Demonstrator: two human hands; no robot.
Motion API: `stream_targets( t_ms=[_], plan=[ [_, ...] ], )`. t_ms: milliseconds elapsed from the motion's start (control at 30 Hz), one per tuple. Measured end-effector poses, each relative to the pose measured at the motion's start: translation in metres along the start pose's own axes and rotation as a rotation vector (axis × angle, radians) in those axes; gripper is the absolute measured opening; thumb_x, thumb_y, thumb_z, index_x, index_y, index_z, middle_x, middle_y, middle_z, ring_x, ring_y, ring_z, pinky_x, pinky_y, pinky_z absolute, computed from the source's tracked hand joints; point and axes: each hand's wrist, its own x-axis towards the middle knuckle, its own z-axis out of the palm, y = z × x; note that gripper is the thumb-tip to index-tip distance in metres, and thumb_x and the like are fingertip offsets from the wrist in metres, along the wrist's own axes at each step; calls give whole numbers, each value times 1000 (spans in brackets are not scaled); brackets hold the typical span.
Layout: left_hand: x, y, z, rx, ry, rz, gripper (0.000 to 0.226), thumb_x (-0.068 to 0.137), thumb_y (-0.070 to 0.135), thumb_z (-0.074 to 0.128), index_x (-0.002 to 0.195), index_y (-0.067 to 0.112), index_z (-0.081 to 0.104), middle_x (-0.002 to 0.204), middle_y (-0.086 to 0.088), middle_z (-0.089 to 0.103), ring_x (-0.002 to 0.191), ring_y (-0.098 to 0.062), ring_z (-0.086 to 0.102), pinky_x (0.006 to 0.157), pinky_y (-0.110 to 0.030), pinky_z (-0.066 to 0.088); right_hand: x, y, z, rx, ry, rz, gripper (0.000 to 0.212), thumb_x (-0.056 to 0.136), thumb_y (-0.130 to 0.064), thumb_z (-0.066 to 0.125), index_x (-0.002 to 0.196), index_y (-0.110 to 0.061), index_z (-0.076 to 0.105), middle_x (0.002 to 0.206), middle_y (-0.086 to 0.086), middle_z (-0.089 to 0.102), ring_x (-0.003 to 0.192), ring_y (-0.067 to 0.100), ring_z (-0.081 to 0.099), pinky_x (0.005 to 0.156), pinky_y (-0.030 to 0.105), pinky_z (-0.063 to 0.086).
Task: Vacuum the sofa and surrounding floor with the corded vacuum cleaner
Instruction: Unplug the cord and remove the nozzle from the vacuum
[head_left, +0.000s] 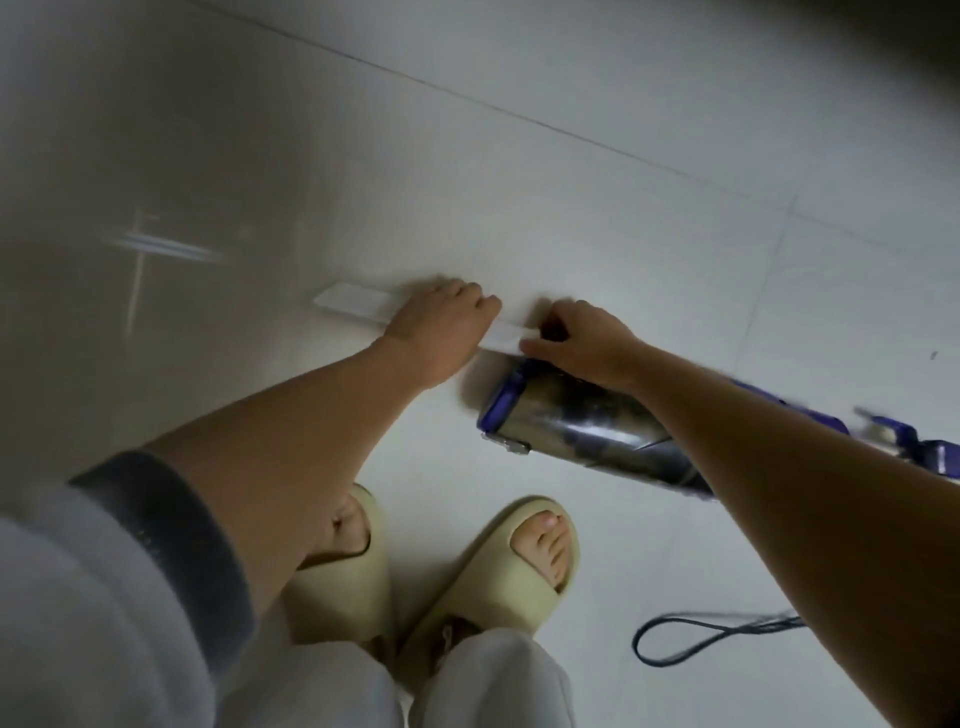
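Observation:
A hand-held vacuum cleaner with a clear dust bin and purple trim lies across the pale tiled floor, its body running off to the right. A flat white crevice nozzle points left from its front end. My left hand grips the nozzle around its middle. My right hand holds the vacuum's front end where the nozzle joins it, fingers curled over the joint. The joint itself is hidden under my fingers.
My two feet in cream slippers stand just below the vacuum. A dark power cord loops on the floor at lower right. Pale floor tiles stretch ahead, with a dark shape at the top right corner.

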Motion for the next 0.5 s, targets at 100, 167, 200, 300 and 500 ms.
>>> stream_targets(
  t_ms=[100,167,200,300,500],
  plan=[
    [-7,-6,-8,59,-70,70,34,95,35,49,121,14,46,118,-5,58,105,-28,59,74,-35,42,-4,3,-10,63,-180,-21,46,71,-61,70,101,-27,62,97,-6,64,91,15,59,80,32,47],
    [-17,-4,-10,66,-4,98,36,94,38,51,120,14,47,114,-4,60,101,-28,61,71,-34,42,-11,5,-14,96,-304,2,52,62,-65,74,100,-31,63,94,-9,65,89,12,61,80,31,48],
    [-21,-2,-11,55,74,127,35,90,38,58,116,15,51,106,-4,63,95,-28,63,67,-34,42,-15,5,-15,109,-330,2,58,57,-69,75,100,-31,64,93,-10,67,88,11,63,82,32,50],
    [-34,0,-13,88,150,162,36,58,31,84,84,16,64,66,0,63,56,-25,62,45,-26,35,-24,0,-10,143,-351,-60,60,49,-69,79,96,-33,68,88,-13,70,84,7,66,83,34,54],
    [-41,12,-6,107,278,171,33,47,-2,75,75,12,63,57,-2,53,41,-25,51,41,-23,29,-30,-6,-13,71,-392,-103,44,52,-53,86,84,-29,67,80,-11,69,79,8,65,76,30,54]
  ],
)
